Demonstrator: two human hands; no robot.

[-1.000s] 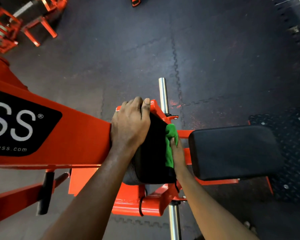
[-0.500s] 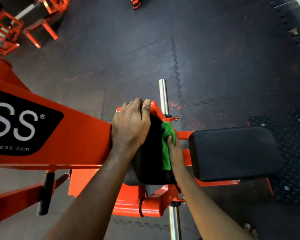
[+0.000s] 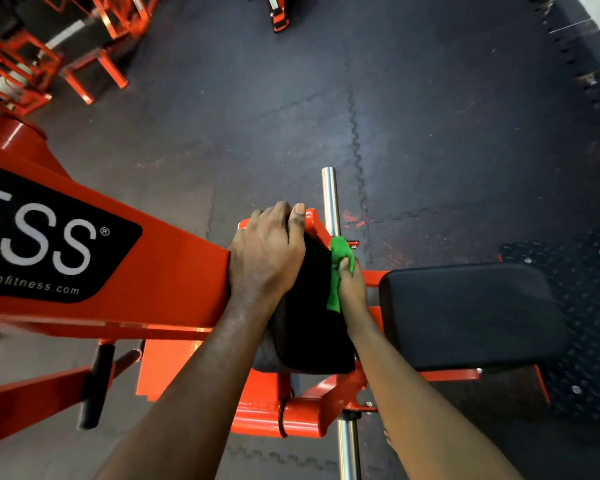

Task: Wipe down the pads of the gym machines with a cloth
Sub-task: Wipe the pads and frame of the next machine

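Green cloth (image 3: pixel 336 271) is being pinched by right grip (image 3: pixel 352 292) at three o'clock of the pad (image 3: pixel 305 327); left grip (image 3: pixel 265 258) is clasping its top.

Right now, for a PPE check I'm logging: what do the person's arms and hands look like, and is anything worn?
The left hand and right hand are bare, without gloves, and no watch or wristband is visible. Both arms are uncovered down to the picture's lower edge, so no sleeve is in view. The left thumbnail is cut short.
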